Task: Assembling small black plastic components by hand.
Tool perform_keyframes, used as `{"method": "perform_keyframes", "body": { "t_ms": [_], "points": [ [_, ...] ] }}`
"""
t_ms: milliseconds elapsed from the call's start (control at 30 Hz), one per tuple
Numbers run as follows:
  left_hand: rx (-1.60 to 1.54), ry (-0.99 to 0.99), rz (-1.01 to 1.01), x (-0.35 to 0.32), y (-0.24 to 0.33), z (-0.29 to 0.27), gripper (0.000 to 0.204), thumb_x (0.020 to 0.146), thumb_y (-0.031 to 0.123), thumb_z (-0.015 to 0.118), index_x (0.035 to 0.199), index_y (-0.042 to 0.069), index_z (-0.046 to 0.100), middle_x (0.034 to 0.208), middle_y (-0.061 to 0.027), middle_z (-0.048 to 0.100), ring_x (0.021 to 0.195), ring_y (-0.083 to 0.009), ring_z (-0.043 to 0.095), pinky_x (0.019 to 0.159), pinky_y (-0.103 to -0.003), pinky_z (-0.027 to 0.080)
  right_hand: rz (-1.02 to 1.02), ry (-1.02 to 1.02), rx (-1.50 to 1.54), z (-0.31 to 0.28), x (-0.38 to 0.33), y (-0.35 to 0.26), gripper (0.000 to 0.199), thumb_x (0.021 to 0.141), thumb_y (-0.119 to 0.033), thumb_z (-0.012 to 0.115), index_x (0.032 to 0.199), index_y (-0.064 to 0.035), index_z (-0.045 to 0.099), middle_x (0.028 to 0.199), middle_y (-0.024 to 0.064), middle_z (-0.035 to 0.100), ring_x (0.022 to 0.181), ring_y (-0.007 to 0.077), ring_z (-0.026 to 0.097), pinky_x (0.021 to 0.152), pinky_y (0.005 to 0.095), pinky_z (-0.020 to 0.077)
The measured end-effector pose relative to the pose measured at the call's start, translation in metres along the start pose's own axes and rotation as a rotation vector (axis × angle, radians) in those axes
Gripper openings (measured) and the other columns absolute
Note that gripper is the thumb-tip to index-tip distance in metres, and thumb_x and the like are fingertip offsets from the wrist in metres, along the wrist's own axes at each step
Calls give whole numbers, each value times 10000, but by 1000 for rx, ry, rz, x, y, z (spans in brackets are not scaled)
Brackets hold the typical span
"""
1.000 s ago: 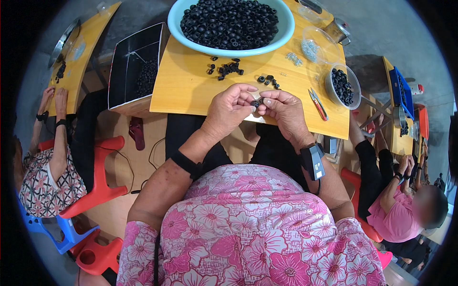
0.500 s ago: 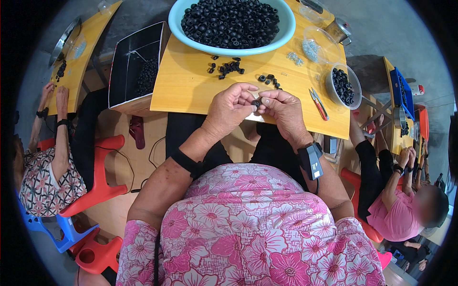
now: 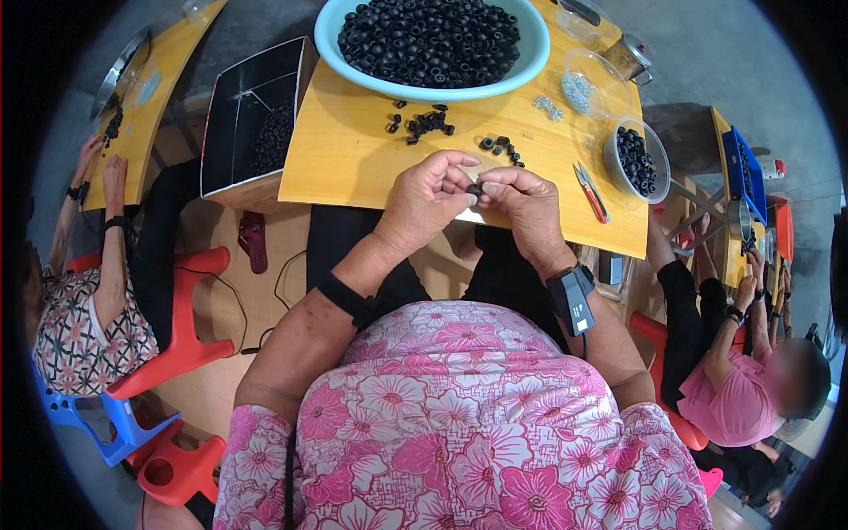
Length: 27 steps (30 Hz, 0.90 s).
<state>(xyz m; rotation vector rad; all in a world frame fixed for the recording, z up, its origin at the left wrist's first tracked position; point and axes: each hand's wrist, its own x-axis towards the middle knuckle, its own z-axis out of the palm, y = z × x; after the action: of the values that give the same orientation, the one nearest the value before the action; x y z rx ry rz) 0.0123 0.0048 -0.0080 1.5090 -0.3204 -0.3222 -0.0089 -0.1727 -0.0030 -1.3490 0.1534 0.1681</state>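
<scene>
Between my two hands, over the table's front edge, is a small black ring-shaped part (image 3: 474, 190). My left hand (image 3: 426, 196) pinches it between thumb and fingers. From the other side my right hand (image 3: 526, 205) grips it too, with thumb and forefinger; any finer piece there is hidden. Just beyond my fingers lie a loose group of the same black parts (image 3: 502, 148) and a larger group (image 3: 427, 125) to its left. A wide light-blue basin (image 3: 329, 55) heaped with black parts stands at the table's far side.
Right of my hands lie red-handled snips (image 3: 592, 194). A clear tub (image 3: 613, 168) of black parts stands by the right edge. Small clear pieces (image 3: 548, 109) lie near a round clear container (image 3: 601, 97). A box (image 3: 231, 132) stands left. Co-workers sit at both sides.
My hands stay almost in place, with the fingers shifting slightly around the black part. The right-hand co-worker's hands have moved farther up along their table.
</scene>
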Motion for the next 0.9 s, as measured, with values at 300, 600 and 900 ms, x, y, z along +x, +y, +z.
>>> {"method": "perform_keyframes", "body": {
  "t_ms": [300, 600, 900],
  "points": [
    [20, 6, -4, -1, 1, 1, 360, 828, -58, 601, 1179, -4, 543, 910, -22, 620, 820, -58, 598, 755, -196, 501, 59, 38, 19, 2, -3, 1, 109, 896, -17, 627, 973, 38, 681, 823, 67, 677, 728, 117, 634, 706, 248, 542],
    [18, 8, 0, 0, 2, 2, 346, 838, -47, 615, 1174, -6, 543, 905, -34, 640, 827, -67, 623, 760, -204, 514, 119, 34, 76, 2, -4, -2, 145, 925, -54, 604, 1023, 37, 659, 822, 63, 665, 723, 115, 634, 693, 253, 550],
    [28, -6, 4, 1, 1, 0, 348, 831, -51, 622, 1169, -6, 550, 896, -30, 641, 825, -71, 627, 755, -206, 516, 179, -2, 107, -3, 0, -1, 127, 907, -38, 614, 1003, 29, 663, 795, 61, 660, 701, 126, 631, 672, 250, 538]
  ]
}}
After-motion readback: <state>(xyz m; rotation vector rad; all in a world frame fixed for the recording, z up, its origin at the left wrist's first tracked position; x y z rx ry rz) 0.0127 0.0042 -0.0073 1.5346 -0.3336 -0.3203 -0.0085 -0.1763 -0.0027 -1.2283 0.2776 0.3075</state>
